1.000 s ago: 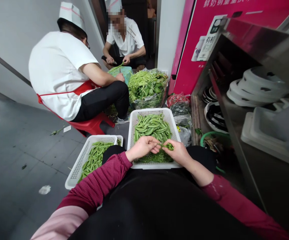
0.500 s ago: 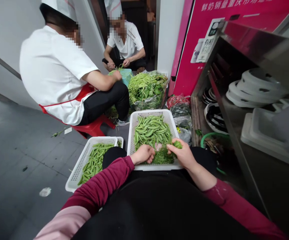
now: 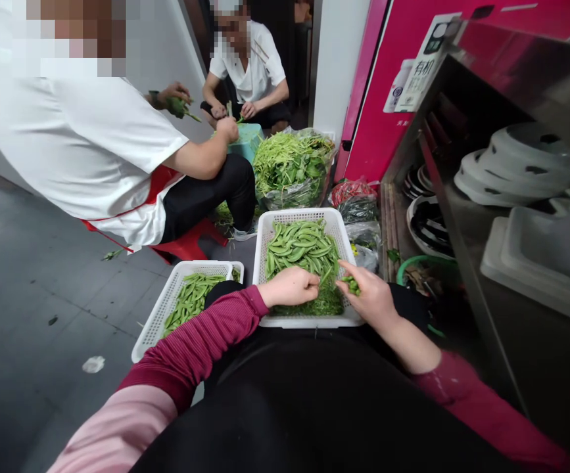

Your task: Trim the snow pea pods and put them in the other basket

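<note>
A white perforated basket (image 3: 259, 263) rests on my lap, with whole green pea pods (image 3: 300, 246) in its far part and a heap of fine green trimmings (image 3: 327, 301) at the near edge. Over the basket, my left hand (image 3: 292, 286) pinches one end of a pod. My right hand (image 3: 369, 293) is curled around several green pods at the basket's right side, its index finger and thumb near the pod in my left. Lower left, a second white basket (image 3: 149, 328) holds more pods.
Two people in white work ahead, one on a red stool (image 3: 186, 243) at left, one behind a teal basket (image 3: 249, 139). Bagged leafy greens (image 3: 292, 164) stand beyond my basket. At right are a metal shelf (image 3: 462, 230) with dishes and a green bin (image 3: 405, 266).
My left hand has moved right and slightly up, toward my right hand, and now has a pod end. The view has shifted; the near person at left leans closer, and a hand with leaves shows.
</note>
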